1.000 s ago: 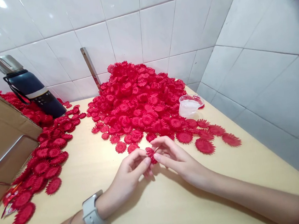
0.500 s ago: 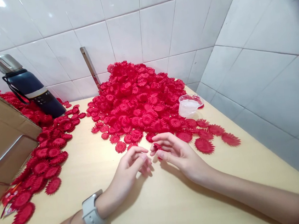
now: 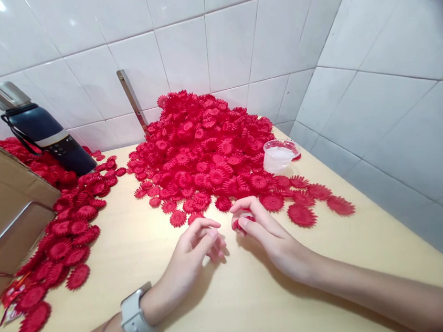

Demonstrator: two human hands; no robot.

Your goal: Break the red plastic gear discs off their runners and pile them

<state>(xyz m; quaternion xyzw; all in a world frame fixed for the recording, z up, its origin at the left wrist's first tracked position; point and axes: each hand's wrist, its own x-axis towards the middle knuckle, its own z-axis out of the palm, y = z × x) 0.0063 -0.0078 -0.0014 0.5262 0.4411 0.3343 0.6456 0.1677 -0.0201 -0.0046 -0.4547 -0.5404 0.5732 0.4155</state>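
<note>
**One red flower piece pinched in the right hand**

The right hand [image 3: 265,230] curls its fingers around a small red flower piece [image 3: 241,222], low over the bench [image 3: 236,302] at the near edge of the big red heap [image 3: 204,152]. The left hand [image 3: 193,253] rests just beside it, fingers loosely bent and apparently holding nothing, though its fingertips partly hide the palm. The step looks like working a single piece between the fingers; the next move likely calls for the left hand to close in and steady it.
</note>
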